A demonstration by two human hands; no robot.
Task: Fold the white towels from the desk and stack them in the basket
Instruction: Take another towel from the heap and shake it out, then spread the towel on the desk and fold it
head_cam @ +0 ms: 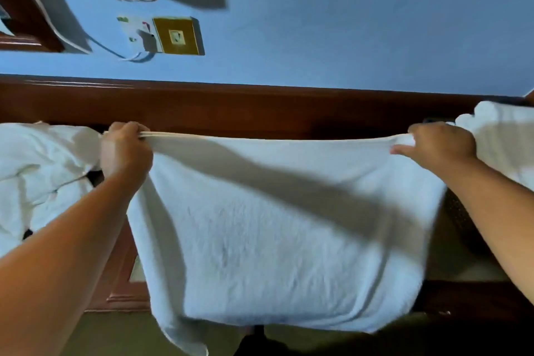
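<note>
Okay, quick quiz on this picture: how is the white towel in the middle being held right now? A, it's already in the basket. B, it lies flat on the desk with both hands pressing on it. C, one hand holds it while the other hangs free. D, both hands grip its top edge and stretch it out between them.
D: the left hand and the right hand each grip the top edge of the towel, which hangs down between them.

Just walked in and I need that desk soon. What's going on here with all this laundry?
A person is holding a white towel stretched out by its top edge. The left hand grips one end and the right hand the other, so it hangs in front of the wooden desk. A crumpled towel heap lies at the left and a second heap at the right.
</note>
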